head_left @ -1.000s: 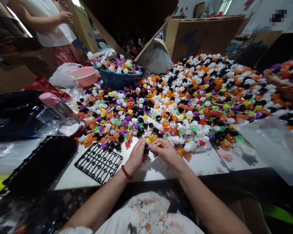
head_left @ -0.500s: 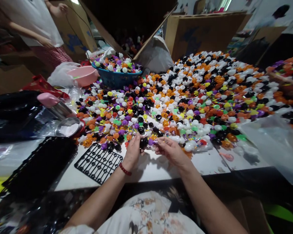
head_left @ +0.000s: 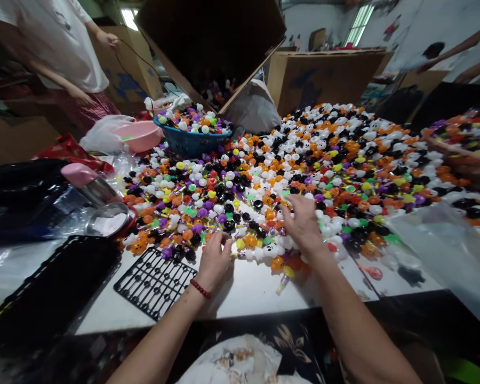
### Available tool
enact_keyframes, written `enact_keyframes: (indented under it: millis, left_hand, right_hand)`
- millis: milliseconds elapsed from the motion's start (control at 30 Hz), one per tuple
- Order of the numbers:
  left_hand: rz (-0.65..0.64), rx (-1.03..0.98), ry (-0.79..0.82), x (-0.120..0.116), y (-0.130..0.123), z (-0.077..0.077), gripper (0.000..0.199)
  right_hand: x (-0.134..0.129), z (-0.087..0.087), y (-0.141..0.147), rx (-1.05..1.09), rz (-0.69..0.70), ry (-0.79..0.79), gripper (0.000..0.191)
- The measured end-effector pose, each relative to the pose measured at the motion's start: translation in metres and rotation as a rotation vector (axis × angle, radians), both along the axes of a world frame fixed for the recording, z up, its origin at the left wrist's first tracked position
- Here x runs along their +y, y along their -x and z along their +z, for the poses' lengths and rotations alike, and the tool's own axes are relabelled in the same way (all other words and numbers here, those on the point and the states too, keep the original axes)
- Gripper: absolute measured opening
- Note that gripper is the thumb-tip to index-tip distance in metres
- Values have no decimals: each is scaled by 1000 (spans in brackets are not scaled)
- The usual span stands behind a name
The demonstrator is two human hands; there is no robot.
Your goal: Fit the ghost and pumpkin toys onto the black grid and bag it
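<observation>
My left hand (head_left: 215,260), a red bead bracelet on its wrist, rests at the front edge of the pile with its fingers curled in. What lies inside the curl, if anything, is hidden. My right hand (head_left: 303,223) reaches over the heap of small plastic Halloween figures (head_left: 260,173), thumb and forefinger apart, with no piece visible between them. Orange pumpkin pieces (head_left: 277,263) lie below it, beside a clear tube with a yellow cap (head_left: 282,282). To the left of my left hand lies a black plastic grid (head_left: 156,282).
A blue basket (head_left: 192,143) full of pieces stands behind the heap, under a tilted cardboard box (head_left: 240,85). Left are a pink basin (head_left: 138,137), a metal dish (head_left: 108,220) and a stack of black trays (head_left: 56,288). A clear bag (head_left: 444,245) lies right. A person (head_left: 60,48) stands back left.
My hands have moved apart. The black and purple pieces between them no longer show there. My right hand has gone forward over the heap and opened; a yellow-capped tube now shows on the table.
</observation>
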State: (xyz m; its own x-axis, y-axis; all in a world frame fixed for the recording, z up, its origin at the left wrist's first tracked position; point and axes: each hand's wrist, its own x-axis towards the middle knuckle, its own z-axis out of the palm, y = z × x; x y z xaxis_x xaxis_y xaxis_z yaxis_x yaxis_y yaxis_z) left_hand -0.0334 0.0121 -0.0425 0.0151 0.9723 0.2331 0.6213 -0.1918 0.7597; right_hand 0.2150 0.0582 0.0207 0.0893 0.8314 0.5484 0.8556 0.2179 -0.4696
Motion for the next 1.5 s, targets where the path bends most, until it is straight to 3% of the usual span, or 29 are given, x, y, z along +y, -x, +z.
enact_keyframes:
  millis: [67,167,333,433,567,700,833,933,1000,1167,1367,1500]
  left_hand:
    - [-12,268,-133,15,0,2,16]
    - [-30,558,-189,39,-3,2,23]
    - [-40,657,-174,58,-2,-6,12]
    - [-24,663,-172,57,1,-8,13]
    - [8,637,-157,59,2,-1,15]
    - [26,596,-135,81,-5,16,18]
    - [-27,522,-99,115,-20,27,13]
    - [-102,424,-35,136,-32,26,4]
    - [-126,334,13,145,-38,25,12]
    - [-101,7,89,146,-42,27,11]
    - [-133,-480,247,89,-35,39,34]
    - [-134,-1115,562,45,-29,46,26]
  right_hand:
    - [16,-5,34,-159,162,181,28]
    - [39,-18,88,-346,252,450,31]
    - [68,-38,132,-382,253,585,22]
    - [73,-40,132,-351,206,584,26]
    - [65,-26,106,-224,95,526,31]
    - [35,-10,68,270,58,439,18]
    - [-11,-11,43,700,184,434,26]
    - [-40,-19,36,922,292,402,33]
    - [-53,-23,31,991,313,388,34]
    - [-70,-25,19,1046,271,318,34]
    - [-76,-18,22,1110,245,371,39]
    - [-77,-11,36,1131,295,378,39]
